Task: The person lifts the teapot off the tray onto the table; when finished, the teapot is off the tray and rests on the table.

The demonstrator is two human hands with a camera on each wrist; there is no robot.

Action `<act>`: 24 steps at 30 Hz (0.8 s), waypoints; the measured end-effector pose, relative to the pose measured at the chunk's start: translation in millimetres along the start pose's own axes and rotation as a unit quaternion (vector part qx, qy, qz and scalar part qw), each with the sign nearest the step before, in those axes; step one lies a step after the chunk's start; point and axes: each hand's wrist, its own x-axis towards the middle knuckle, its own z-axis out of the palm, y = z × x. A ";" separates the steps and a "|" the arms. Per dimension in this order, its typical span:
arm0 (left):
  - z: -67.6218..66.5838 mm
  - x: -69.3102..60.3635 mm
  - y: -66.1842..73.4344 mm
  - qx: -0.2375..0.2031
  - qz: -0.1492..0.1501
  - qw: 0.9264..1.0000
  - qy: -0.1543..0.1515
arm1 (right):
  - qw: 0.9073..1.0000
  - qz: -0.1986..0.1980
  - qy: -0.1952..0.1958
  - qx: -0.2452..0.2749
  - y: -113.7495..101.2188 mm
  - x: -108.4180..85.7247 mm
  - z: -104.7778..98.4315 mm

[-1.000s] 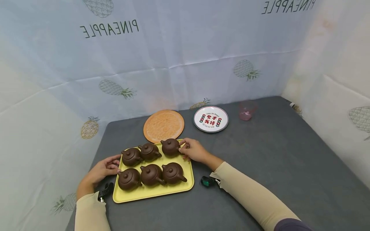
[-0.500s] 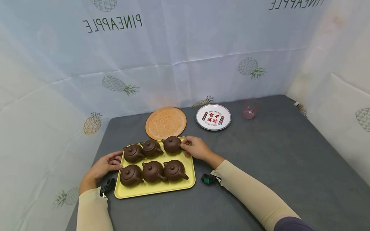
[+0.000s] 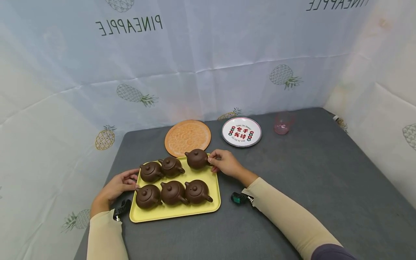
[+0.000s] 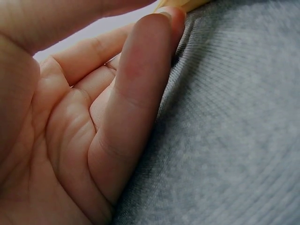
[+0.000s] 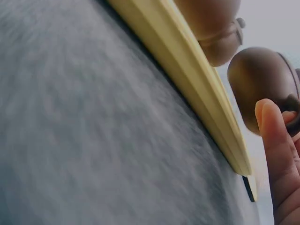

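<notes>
Teapot, seemingly lifted above far right corner of yellow tray, pinched at handle by right hand. Relaxed left hand at tray's left edge. Possible tipping from 1-sided grip; possible rim collision if carried too low. Orange mat close behind; open desk rightward.

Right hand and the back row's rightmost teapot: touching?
Touching. The right wrist view shows it: the right hand holds the teapot by its handle, with skin visible through the loop.
</notes>
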 end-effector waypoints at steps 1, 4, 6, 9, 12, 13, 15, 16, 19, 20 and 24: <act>0.3 0.4 0.4 -0.001 -0.002 1.000 0.000 | 1.000 -0.002 0.000 0.002 -0.5 -1.0 -2.7; 1.3 1.1 1.2 -0.007 -0.004 1.000 -0.002 | 1.000 -0.007 0.000 0.002 -3.7 -5.9 -12.1; 2.0 1.5 1.7 -0.013 0.001 1.000 -0.005 | 1.000 -0.007 0.001 -0.005 -6.4 -10.8 -19.8; 2.7 2.2 2.6 -0.019 0.014 1.000 -0.010 | 1.000 -0.008 0.009 -0.016 -9.8 -20.1 -32.4; 2.7 2.6 3.4 -0.023 0.024 0.999 -0.010 | 0.999 -0.010 0.019 -0.025 -10.5 -30.6 -45.2; 2.6 2.5 3.6 -0.022 0.025 0.999 -0.010 | 0.999 -0.010 0.022 -0.028 -10.2 -34.0 -49.2; 2.3 1.9 4.1 -0.021 0.026 0.999 -0.009 | 0.999 -0.008 0.029 -0.032 -9.9 -40.7 -55.9; 2.2 1.5 4.2 -0.020 0.025 0.999 -0.008 | 0.999 -0.006 0.032 -0.034 -9.1 -43.8 -58.8; 2.2 0.5 4.3 -0.016 0.024 1.000 -0.007 | 0.999 0.000 0.041 -0.036 -6.9 -52.8 -66.2; 2.2 0.3 4.0 -0.015 0.024 1.000 -0.006 | 0.998 0.003 0.043 -0.036 -5.8 -55.7 -68.1; 3.0 -0.3 2.4 -0.011 0.023 1.000 -0.006 | 0.998 0.011 0.051 -0.039 1.9 -65.7 -75.9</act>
